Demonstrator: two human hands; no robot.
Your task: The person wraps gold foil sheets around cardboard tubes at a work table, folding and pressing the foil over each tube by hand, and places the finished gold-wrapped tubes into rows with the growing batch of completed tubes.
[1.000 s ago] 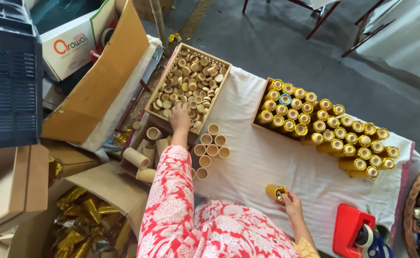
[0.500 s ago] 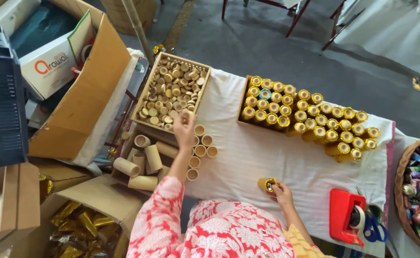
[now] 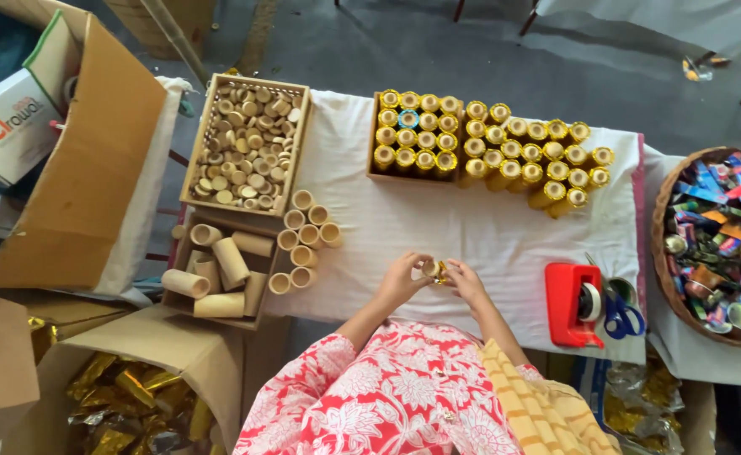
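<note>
At the near edge of the counter [image 3: 488, 244], just above the white cloth, a small cardboard tube [image 3: 430, 268] with a gold-foil piece [image 3: 444, 272] against it sits between the two hands. The tube's open end faces up toward the camera; its long axis seems to run roughly upright, though the fingers hide most of its length. The left hand [image 3: 402, 280] closes on the tube from the left, fingers curled round it. The right hand [image 3: 465, 282] meets it from the right, fingertips pinched on the foil side. Both hands touch the piece; neither is nearer.

Outward, left: a cluster of bare open tubes [image 3: 305, 234] stands upright on the cloth, near the left hand. Beyond it, a low box of longer tubes [image 3: 219, 274] lying on their sides, and a tray of small round caps [image 3: 248, 143].

Outward, far side: rows of gold-wrapped tubes [image 3: 488, 147] stand upright, well apart from the hands.

Outward, right: a red tape dispenser [image 3: 574, 303] with blue-handled scissors [image 3: 621, 318] just beside it, then a wicker basket [image 3: 665, 253] of coloured wrapped pieces.
</note>
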